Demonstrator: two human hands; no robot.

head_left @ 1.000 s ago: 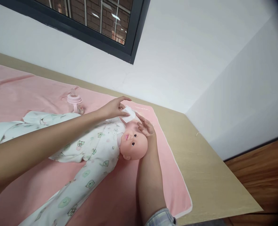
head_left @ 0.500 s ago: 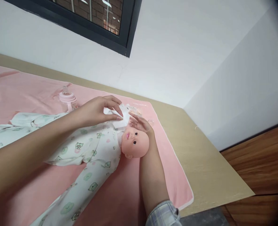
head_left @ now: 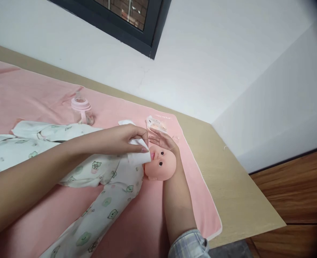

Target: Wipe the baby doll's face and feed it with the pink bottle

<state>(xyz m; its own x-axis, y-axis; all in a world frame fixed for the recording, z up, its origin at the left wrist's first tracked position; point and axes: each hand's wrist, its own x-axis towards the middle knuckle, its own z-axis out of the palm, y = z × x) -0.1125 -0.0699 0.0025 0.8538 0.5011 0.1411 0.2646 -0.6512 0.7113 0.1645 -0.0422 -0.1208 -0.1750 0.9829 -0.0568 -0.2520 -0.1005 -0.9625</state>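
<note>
White cloth (head_left: 139,158) (or tissue, can't tell) is pinched between the thumb and fingers of my left hand (head_left: 131,139), its right edge at the mouth of the doll (head_left: 97,167). Can't tell if it touches the lips. Doll is face up on the pink blanket (head_left: 120,229), head (head_left: 165,167) to the right, in a white printed outfit. Its head lies against my right forearm (head_left: 177,204), which comes in from the near side, plaid sleeve (head_left: 187,245) at the near edge. My right hand (head_left: 163,140) is just past the head on the far side, fingers loosely spread. Clear packet (head_left: 157,124) just beyond those fingers. Pink-lidded bottle (head_left: 81,110) upright, far left, beyond the doll's body. Bare wooden tabletop (head_left: 228,190) runs along the right; dark window frame (head_left: 142,43) on the far wall (head_left: 190,71).
</note>
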